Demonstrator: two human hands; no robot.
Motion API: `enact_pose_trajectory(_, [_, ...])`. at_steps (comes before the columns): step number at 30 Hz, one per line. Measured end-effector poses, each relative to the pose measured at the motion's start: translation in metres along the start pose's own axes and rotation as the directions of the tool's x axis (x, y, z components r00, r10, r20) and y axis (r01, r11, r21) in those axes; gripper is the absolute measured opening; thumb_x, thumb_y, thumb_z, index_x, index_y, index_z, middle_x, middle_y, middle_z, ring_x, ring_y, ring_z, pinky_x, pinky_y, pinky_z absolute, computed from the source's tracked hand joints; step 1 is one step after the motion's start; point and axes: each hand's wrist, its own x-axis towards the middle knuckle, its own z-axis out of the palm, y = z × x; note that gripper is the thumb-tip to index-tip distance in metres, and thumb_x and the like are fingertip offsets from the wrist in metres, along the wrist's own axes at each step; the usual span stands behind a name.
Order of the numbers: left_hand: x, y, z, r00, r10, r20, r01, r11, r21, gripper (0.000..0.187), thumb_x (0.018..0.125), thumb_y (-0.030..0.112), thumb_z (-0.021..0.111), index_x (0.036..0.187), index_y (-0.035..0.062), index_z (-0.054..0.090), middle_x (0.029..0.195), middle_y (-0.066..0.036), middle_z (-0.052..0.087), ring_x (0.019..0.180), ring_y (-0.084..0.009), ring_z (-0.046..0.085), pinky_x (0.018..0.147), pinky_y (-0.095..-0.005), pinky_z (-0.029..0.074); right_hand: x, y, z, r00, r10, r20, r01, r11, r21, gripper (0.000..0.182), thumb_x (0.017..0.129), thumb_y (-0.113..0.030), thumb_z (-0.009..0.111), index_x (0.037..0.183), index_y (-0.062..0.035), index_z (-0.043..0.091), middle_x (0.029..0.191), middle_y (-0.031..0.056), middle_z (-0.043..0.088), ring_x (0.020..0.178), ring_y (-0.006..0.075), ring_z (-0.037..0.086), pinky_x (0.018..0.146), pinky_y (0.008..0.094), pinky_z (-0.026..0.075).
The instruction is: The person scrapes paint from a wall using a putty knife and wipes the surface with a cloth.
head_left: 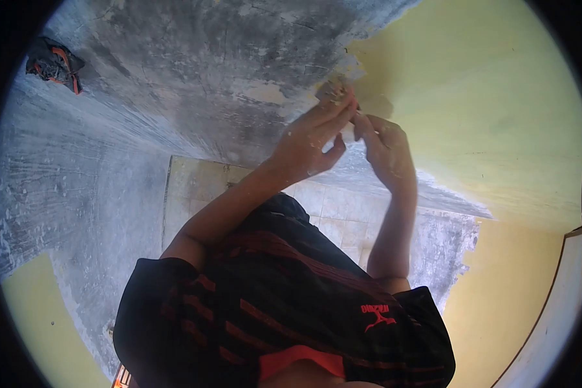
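Observation:
Both hands are raised at the ragged edge where yellow paint meets bare grey wall. My right hand is closed, its fingers around what looks like the thin handle of a scraper, mostly hidden by the hands. Crumbs of paint appear to lie on the scraper's flat end. My left hand has its fingers stretched out straight against the scraper, with the thumb apart. Pale specks of dust mark both hands.
A crumpled black and orange bundle is at the upper left. Pale floor tiles show beyond my black and red shirt. A dark-edged door or panel stands at the right.

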Motion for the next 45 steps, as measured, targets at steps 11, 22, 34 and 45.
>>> enact_pose_trajectory(11, [0.007,-0.008,-0.003,0.995,0.098,-0.019,-0.096,0.992,0.078,0.063,0.081,-0.004,0.071,0.143,-0.0005,0.061,0.158,-0.014,0.053,0.142,-0.0372,0.055,0.118,-0.0447,0.049,0.001,-0.009,-0.01,1.0,0.01,-0.014,-0.01,0.999,-0.049,0.042,0.109,-0.03,0.061,0.083,0.0027,0.065,0.064,0.0026,0.051,0.063,0.0103,0.045,0.058,0.0323,0.039])
enact_pose_trajectory(22, [0.009,-0.002,0.0,0.991,0.131,0.035,-0.133,0.986,0.097,0.066,0.082,-0.001,0.07,0.147,0.0003,0.058,0.157,-0.013,0.054,0.142,-0.0373,0.056,0.118,-0.0443,0.049,-0.004,-0.005,-0.029,0.987,0.156,0.023,-0.153,0.983,-0.097,0.043,0.109,-0.033,0.062,0.086,0.0033,0.066,0.067,0.0011,0.053,0.063,0.0092,0.044,0.057,0.0319,0.039])
enact_pose_trajectory(34, [0.007,0.003,0.006,0.997,0.077,-0.032,-0.076,0.996,0.037,0.062,0.082,-0.002,0.069,0.143,-0.0043,0.059,0.158,-0.017,0.052,0.141,-0.0386,0.055,0.118,-0.0454,0.049,-0.003,-0.02,-0.007,0.999,-0.001,-0.052,-0.006,0.989,-0.147,0.04,0.109,-0.03,0.059,0.095,0.0064,0.069,0.067,0.0118,0.056,0.063,0.0155,0.048,0.061,0.0363,0.044])
enact_pose_trajectory(45, [-0.001,-0.003,0.014,0.996,0.063,0.057,-0.064,0.998,0.003,0.068,0.082,-0.003,0.07,0.149,-0.0013,0.055,0.164,-0.02,0.044,0.146,-0.0422,0.05,0.121,-0.0482,0.044,-0.003,-0.007,-0.02,1.0,0.022,0.008,-0.021,0.997,-0.079,0.044,0.108,-0.032,0.061,0.083,0.0041,0.064,0.062,0.0084,0.05,0.061,0.0125,0.046,0.058,0.0347,0.041])
